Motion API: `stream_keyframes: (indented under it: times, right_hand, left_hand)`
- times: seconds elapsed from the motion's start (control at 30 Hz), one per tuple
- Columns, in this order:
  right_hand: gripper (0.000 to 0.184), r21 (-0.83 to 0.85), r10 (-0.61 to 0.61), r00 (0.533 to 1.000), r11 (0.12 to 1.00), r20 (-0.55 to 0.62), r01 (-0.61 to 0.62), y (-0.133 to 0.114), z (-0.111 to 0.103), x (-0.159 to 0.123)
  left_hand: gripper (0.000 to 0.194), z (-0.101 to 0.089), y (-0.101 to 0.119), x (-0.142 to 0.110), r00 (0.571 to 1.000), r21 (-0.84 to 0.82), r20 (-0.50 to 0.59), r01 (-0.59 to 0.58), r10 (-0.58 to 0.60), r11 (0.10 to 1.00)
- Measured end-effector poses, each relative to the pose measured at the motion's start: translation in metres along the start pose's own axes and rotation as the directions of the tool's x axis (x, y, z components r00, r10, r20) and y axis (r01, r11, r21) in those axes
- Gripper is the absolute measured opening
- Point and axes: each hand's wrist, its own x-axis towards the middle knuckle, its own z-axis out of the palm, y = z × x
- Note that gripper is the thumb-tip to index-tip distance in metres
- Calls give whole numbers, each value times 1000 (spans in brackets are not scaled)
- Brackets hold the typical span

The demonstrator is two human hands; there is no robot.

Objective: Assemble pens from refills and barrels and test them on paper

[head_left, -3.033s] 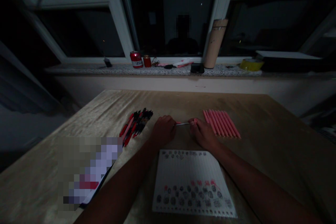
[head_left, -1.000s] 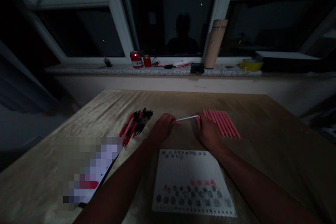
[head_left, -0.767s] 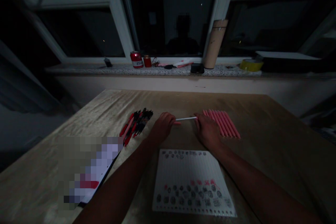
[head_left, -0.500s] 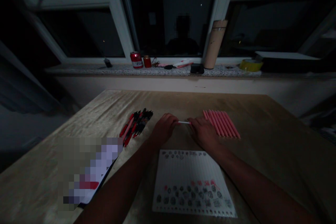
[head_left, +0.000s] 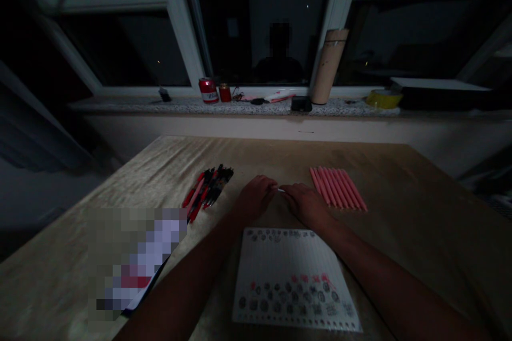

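My left hand (head_left: 258,196) and my right hand (head_left: 306,203) meet over the table, fingers closed around opposite ends of a slim pen (head_left: 281,189). Only a short white length of it, like a refill, shows between the fingertips; the rest is hidden. Just right of my right hand lies a neat row of several pink pens (head_left: 338,187). To the left of my left hand is a loose pile of red, black and pink pens (head_left: 208,189). A spiral-punched sheet of lined paper (head_left: 290,258), with black and red scribbles, lies below my hands between the forearms.
A blurred-out phone-like object (head_left: 148,266) lies at the table's left. Along the windowsill (head_left: 180,107) stand a red can (head_left: 208,90), a small red jar (head_left: 224,92), a tall wooden-looking cylinder (head_left: 330,66) and a yellow tape roll (head_left: 384,99).
My hands have come closer together, and the white length showing between them is shorter. My right hand has shifted slightly left, away from the pink row.
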Motion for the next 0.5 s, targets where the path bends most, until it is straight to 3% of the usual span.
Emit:
stream_keyframes:
  times: [0.17, 0.33, 0.5]
  right_hand:
    - [34, 7, 37, 999, 999, -30, -37, 1, 1, 1]
    - [34, -9, 87, 996, 996, -23, -87, 2, 0, 1]
    - [34, -20, 90, 995, 996, -35, -91, 2, 0, 1]
  left_hand:
    - [28, 1, -4, -3, 998, 38, -10, 66, -66, 997]
    - [22, -2, -14, -4, 991, 185, 125, 28, -52, 982]
    - [26, -3, -18, -4, 976, 285, 194, 37, -95, 958]
